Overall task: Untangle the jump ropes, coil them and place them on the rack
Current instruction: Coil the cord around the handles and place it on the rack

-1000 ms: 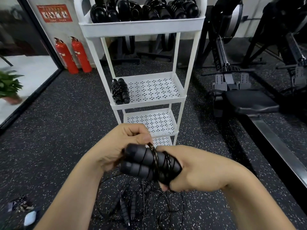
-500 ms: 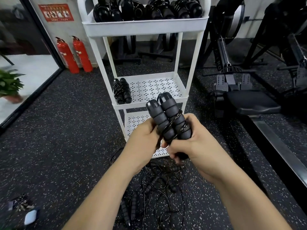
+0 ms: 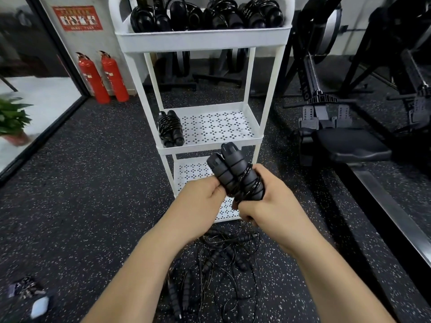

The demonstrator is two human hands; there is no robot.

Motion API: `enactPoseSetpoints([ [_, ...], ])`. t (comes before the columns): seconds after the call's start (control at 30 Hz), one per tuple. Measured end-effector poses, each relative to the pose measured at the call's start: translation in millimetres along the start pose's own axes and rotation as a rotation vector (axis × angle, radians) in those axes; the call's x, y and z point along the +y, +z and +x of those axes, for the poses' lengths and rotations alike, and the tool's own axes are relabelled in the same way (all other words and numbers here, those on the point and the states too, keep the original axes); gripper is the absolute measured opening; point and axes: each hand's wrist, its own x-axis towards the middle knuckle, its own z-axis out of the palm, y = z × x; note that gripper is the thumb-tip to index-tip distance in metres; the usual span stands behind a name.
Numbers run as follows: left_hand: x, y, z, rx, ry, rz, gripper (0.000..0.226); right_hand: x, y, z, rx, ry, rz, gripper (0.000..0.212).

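Observation:
A coiled black jump rope (image 3: 235, 176), its cord wound round two ribbed handles, points up toward the white rack (image 3: 258, 138). My right hand (image 3: 275, 206) grips the lower part of the bundle. My left hand (image 3: 200, 201) holds it from the left side, fingers curled at the handles. One coiled rope (image 3: 170, 128) lies at the left of the rack's middle shelf. Several coiled ropes (image 3: 205, 16) fill the top shelf. A tangle of loose ropes (image 3: 210, 271) lies on the floor below my arms.
Two red fire extinguishers (image 3: 102, 78) stand by the wall at the left. A rowing machine (image 3: 345, 145) and other black gym frames stand at the right. A potted plant (image 3: 12, 120) is at far left. Small items (image 3: 28, 297) lie at the bottom left on the speckled floor.
Both hands have lifted the coiled rope from waist level and turned it from lying sideways to pointing upward, in front of the rack's lower shelves.

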Motion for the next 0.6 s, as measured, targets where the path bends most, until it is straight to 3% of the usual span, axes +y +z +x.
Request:
enactPoseSetpoints([
  [0.1, 0.5, -3.9, 0.8, -0.016, 0.022, 0.073, 0.035, 2.1, 2.8, 0.2, 0.023, -0.005, -0.047, 0.040],
  [0.27, 0.3, -8.3, -6.4, -0.086, 0.053, 0.168, 0.031, 7.2, -2.1, 3.4, 0.102, -0.024, -0.320, 0.040],
  [0.37, -3.4, -7.5, -5.7, -0.077, 0.056, 0.212, 0.031, 4.0, -2.8, -0.7, -0.042, -0.016, -0.461, 0.054],
  [0.47, -6.6, -9.0, -3.2, -0.056, 0.029, 0.182, 0.035, 2.3, 3.3, -5.5, -0.093, -0.053, -0.431, 0.065],
  [0.6, -5.1, -15.4, -4.5, -0.051, 0.038, 0.135, 0.035, 5.5, 3.3, -1.4, 0.038, -0.131, -0.353, 0.040],
])
